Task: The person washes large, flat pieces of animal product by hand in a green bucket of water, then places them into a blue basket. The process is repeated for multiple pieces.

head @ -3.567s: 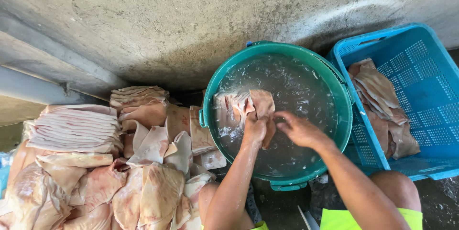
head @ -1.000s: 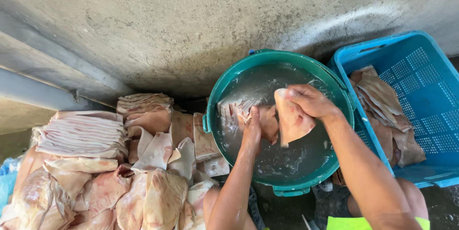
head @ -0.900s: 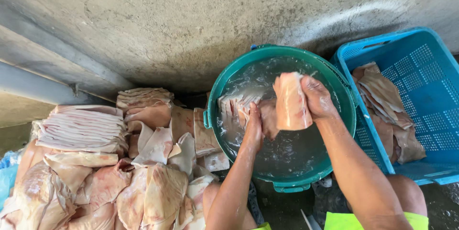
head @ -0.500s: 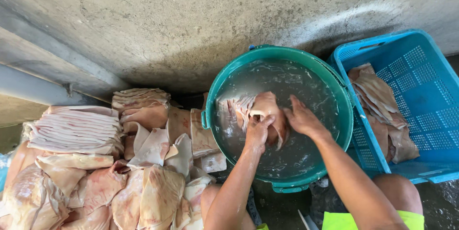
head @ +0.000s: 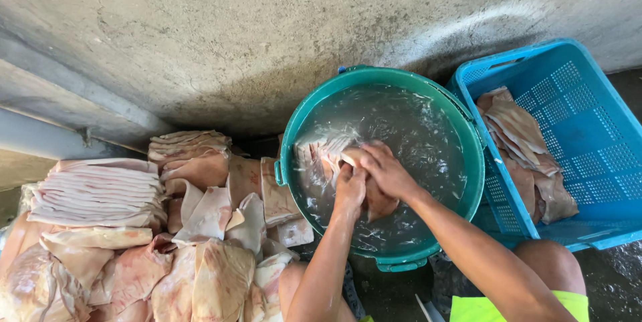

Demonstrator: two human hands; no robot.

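While both hands work in the water of the green basin (head: pixel 468 135), the left hand (head: pixel 349 188) and right hand (head: pixel 384 169) close together on a pale meat slab (head: pixel 378 201); a blue crate (head: pixel 595 128) of slabs sits just right, stacked raw slabs (head: pixel 100 191) left

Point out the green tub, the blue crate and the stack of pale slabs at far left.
green tub (head: pixel 473 161): head view, right rim.
blue crate (head: pixel 588 128): head view, bare perforated floor.
stack of pale slabs (head: pixel 100 191): head view, layered front edge.
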